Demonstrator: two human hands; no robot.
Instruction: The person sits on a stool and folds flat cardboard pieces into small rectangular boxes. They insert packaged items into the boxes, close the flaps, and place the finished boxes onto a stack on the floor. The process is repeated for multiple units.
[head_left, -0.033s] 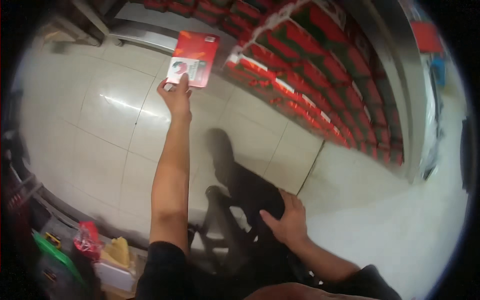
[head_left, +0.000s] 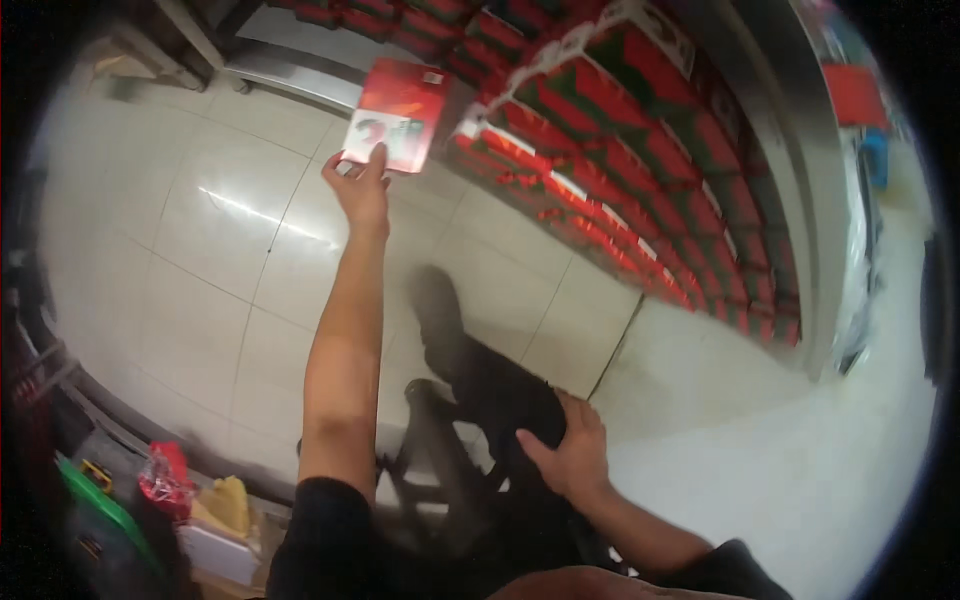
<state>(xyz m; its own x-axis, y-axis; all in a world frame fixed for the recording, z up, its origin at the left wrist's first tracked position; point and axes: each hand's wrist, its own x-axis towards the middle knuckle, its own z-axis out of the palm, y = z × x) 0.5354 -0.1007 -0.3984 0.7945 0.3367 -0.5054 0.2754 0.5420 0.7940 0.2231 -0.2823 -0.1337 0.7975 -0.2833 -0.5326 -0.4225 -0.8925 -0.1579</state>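
A flat red packet (head_left: 401, 100) with a white lower part and a small label in its top corner is held out at arm's length, over the tiled floor. My left hand (head_left: 360, 190) pinches it by its lower edge, thumb on the front and the other fingers mostly behind. My right hand (head_left: 575, 450) lies on the dark cloth over my leg (head_left: 500, 385), thumb apart from the fingers, holding nothing. Just right of the packet stand stacked rows of red and green packs (head_left: 640, 140).
A metal-edged shelf base (head_left: 290, 80) runs behind the packet. Below my right hand's side spreads a pale white surface (head_left: 740, 460). At lower left are a red plastic bag (head_left: 167, 478), a yellow item (head_left: 227, 505), a white box (head_left: 215, 553) and a green-edged container (head_left: 105, 510).
The packet and my left hand have shifted slightly to the right, and the packet leans a little more. My right hand stays on my leg.
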